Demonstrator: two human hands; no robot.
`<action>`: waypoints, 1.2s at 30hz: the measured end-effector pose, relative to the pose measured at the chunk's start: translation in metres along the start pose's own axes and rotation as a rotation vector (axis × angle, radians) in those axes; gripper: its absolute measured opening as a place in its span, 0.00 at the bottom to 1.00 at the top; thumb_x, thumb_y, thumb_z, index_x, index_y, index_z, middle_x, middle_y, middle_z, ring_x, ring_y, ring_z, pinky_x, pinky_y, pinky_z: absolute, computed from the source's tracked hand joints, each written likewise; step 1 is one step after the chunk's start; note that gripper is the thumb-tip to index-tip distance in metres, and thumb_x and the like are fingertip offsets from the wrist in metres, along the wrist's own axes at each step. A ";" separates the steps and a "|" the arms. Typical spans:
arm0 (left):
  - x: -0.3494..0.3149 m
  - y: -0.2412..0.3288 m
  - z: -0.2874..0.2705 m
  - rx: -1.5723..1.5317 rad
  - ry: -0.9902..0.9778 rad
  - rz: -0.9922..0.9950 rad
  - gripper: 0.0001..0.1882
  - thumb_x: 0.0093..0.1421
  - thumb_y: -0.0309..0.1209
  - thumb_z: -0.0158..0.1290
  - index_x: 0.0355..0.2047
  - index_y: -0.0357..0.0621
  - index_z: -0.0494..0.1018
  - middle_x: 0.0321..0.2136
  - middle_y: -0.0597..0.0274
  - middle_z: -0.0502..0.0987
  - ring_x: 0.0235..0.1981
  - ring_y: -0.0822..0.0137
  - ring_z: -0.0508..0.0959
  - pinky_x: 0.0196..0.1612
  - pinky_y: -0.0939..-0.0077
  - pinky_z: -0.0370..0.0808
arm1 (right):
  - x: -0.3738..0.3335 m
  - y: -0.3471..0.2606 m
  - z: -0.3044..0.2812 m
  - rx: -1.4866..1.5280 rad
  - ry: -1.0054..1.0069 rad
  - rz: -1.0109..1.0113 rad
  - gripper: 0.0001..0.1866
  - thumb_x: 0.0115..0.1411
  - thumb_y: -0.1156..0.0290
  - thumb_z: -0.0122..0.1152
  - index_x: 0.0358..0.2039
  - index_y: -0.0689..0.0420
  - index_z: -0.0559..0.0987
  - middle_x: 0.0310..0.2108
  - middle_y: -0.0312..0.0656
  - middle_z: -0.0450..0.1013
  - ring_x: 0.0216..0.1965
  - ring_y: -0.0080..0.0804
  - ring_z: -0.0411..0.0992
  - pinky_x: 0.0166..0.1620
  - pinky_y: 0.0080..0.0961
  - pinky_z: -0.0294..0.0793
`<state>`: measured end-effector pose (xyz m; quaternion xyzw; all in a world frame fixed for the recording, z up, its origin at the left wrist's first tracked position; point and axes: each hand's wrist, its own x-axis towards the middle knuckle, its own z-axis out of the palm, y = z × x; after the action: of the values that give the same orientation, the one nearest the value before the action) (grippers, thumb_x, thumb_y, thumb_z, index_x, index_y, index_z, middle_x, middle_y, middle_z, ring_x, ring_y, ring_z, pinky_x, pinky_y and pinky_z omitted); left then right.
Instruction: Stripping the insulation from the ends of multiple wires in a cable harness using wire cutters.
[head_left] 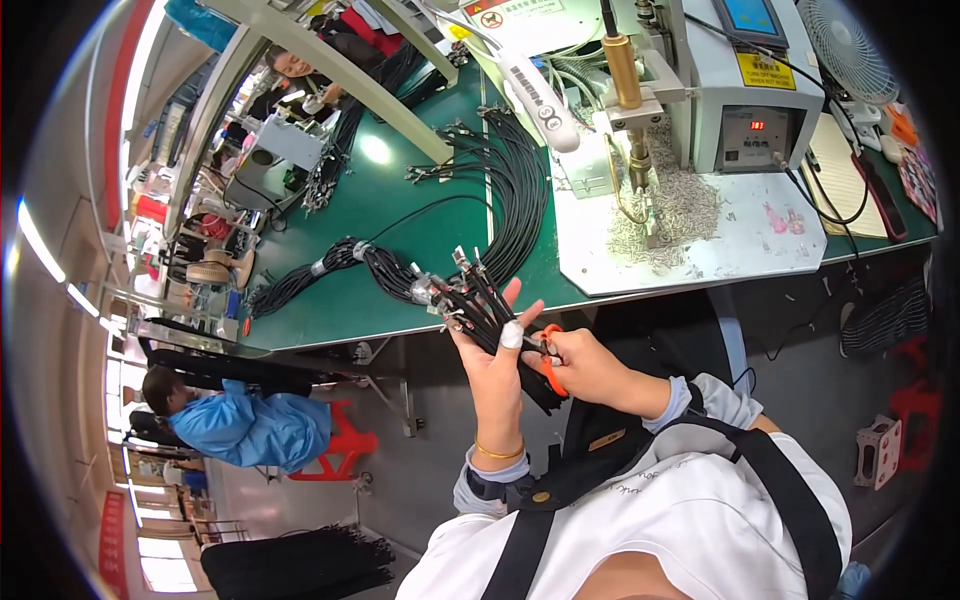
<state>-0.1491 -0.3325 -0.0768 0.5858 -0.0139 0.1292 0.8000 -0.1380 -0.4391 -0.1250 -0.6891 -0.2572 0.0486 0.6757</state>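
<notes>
My left hand (pixel 492 378) is closed round a bundle of black cables (pixel 474 308) with silver metal connectors at their ends. A white wrap covers the tip of its thumb. In my right hand (pixel 592 366) is a pair of orange-handled scissors (pixel 554 378), held against the bundle; the blades are mostly hidden by the cables and my left hand. Just beyond, another tied bundle of black cables (pixel 385 268) lies along the green table (pixel 400 215).
A bench machine with a brass-coloured cylinder (pixel 622 72) stands over a white plate (pixel 690 265) strewn with small clippings. More black cables (pixel 520 190) spread across the table. A person in blue (pixel 250 425) sits at lower left; another person is across the table.
</notes>
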 end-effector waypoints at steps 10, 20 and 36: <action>0.012 0.052 0.008 0.527 -0.173 -0.353 0.23 0.55 0.25 0.47 0.50 0.35 0.54 0.48 0.46 0.65 0.42 0.60 0.72 0.47 0.69 0.68 | 0.003 -0.007 0.011 0.677 -0.152 0.263 0.10 0.59 0.66 0.49 0.30 0.61 0.69 0.16 0.33 0.64 0.16 0.17 0.60 0.20 0.15 0.59; -0.037 0.141 0.055 -0.303 -0.563 0.799 0.32 0.46 0.23 0.51 0.50 0.41 0.49 0.48 0.61 0.50 0.40 0.66 0.58 0.30 0.77 0.68 | 0.003 -0.014 0.003 0.833 0.027 0.327 0.14 0.61 0.63 0.45 0.30 0.63 0.69 0.14 0.33 0.61 0.12 0.16 0.57 0.17 0.12 0.55; -0.034 0.172 0.037 -0.657 -0.828 0.488 0.29 0.48 0.23 0.45 0.51 0.41 0.48 0.48 0.60 0.53 0.43 0.66 0.57 0.34 0.77 0.66 | 0.003 -0.013 0.004 0.776 -0.012 0.383 0.15 0.61 0.62 0.45 0.28 0.62 0.69 0.13 0.33 0.61 0.12 0.16 0.57 0.17 0.13 0.56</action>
<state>-0.2152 -0.3250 0.0897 0.2883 -0.4995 0.0591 0.8148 -0.1404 -0.4348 -0.1122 -0.4191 -0.0910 0.2703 0.8620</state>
